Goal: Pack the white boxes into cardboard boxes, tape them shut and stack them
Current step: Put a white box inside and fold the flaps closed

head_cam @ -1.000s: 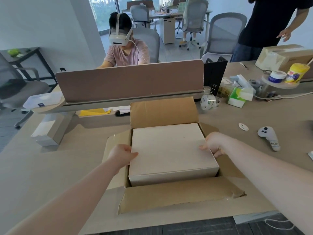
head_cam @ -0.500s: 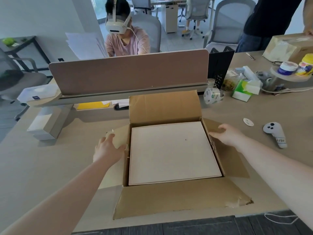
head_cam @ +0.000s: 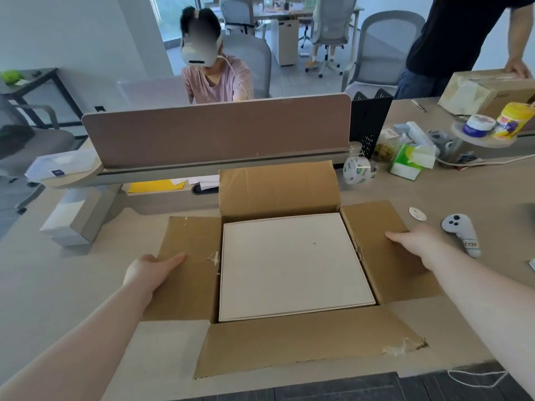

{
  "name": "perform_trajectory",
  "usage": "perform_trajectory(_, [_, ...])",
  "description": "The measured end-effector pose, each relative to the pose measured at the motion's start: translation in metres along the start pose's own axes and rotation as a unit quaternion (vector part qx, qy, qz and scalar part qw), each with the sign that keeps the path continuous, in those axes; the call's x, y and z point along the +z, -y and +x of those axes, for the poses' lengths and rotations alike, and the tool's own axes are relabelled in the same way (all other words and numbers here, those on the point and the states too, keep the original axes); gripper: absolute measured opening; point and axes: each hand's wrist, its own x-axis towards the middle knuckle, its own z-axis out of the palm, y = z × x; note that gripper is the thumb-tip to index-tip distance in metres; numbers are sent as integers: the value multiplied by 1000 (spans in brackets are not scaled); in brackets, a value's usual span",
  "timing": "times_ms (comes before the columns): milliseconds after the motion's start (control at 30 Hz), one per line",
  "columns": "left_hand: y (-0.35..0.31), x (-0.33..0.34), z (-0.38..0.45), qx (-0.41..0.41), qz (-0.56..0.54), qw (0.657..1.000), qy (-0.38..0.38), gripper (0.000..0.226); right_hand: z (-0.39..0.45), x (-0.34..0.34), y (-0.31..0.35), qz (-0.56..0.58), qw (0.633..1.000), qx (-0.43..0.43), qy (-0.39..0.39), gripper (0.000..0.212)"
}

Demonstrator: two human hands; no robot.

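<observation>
Spanning most of the view, the desk (head_cam: 72, 285) carries the open cardboard box (head_cam: 289, 342) square in front of the person, w/ all four flaps folded out: far flap (head_cam: 278, 188) standing up, near flap (head_cam: 304, 340) lying toward the desk edge, left flap (head_cam: 188, 273) and right flap (head_cam: 385, 250) splayed flat to the sides. The white box (head_cam: 292, 267) sits down inside, flat, filling the opening nearly wall to wall (roughly square from here, so no clear long axis), so the packing step looks done and closing the flaps is prob. what comes next. The relation that matters: the white box lies between the two hands, and each hand is already on its own side flap, so each flap would swing inward over the lid; neither hand looks clearly nearer. Left hand (head_cam: 150, 270) rests on the left flap, fingers straight and together, pointing inward toward the box wall, thumb at the outer edge; it grips nothing. Right hand (head_cam: 414, 241) lies on the right flap the same way, fingers stretched out flat toward the box, holding nothing. Whether either thumb hooks under a flap edge I can't tell. The tape roll (head_cam: 359, 169) stands on the desk beyond the box's far right corner, nearer the right hand, well apart from both. A white controller (head_cam: 463, 235) lies just right of the right hand, and a small white disc (head_cam: 417, 213) sits near it.
</observation>
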Motion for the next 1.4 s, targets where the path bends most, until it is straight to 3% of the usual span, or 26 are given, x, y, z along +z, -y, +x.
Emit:
perform_trajectory(100, [-16, -15, -10, 22, -49, 998, 36, 74, -9, -13, 15, -16, 999, -29, -17, 65])
perform_trajectory(200, [-33, -19, -23, 57, -59, 992, 98, 39, -19, -22, 28, -29, 998, -56, -2, 68])
perform_trajectory(300, [-48, -14, -39, 62, -85, 984, 147, 23, -10, -34, 32, -1, 997, -40, 68, 61])
perform_trajectory(367, [-53, -12, -42, 36, -143, 970, 194, 32, -25, -34, 41, 60, 989, -46, 126, 38])
perform_trajectory(400, [-54, -9, -40, 31, -179, 954, 239, 41, -34, -30, 45, 75, 984, -52, 150, 36])
perform_trajectory(500, [-53, 11, -34, 66, -213, 902, 371, 49, -57, -4, 54, 93, 956, -88, 265, 55])
perform_trajectory(567, [-51, 27, -31, 77, -189, 910, 362, 40, -60, 20, 54, 39, 944, -99, 311, 68])
perform_trajectory(633, [-45, 41, -29, 119, -116, 933, 319, 53, -52, 43, 50, -114, 943, -137, 281, 66])
perform_trajectory(700, [-40, 53, -27, 205, 58, 938, 275, 66, -41, 59, 42, -303, 901, -236, 203, 59])
perform_trajectory(767, [-32, 64, -25, 277, 208, 919, 191, 77, -33, 69, 37, -343, 876, -296, 164, 67])
perform_trajectory(833, [-29, 69, -23, 256, 212, 926, 179, 89, -25, 73, 32, -319, 891, -294, 131, 85])
perform_trajectory(900, [-25, 71, -18, 202, 121, 943, 236, 93, -17, 72, 33, -289, 913, -263, 117, 108])
perform_trajectory(967, [-24, 69, -15, 188, 97, 940, 267, 93, -10, 69, 39, -196, 947, -221, 128, 118])
perform_trajectory(1133, [-19, 68, -13, 191, 94, 944, 253, 89, 24, 67, 72, 15, 982, -127, 142, 109])
perform_trajectory(1267, [-8, 62, -14, 174, 68, 953, 238, 82, 39, 67, 108, 104, 973, -133, 157, 105])
perform_trajectory(1400, [4, 54, -20, 160, 44, 954, 249, 59, 37, 67, 126, 165, 963, -154, 150, 97])
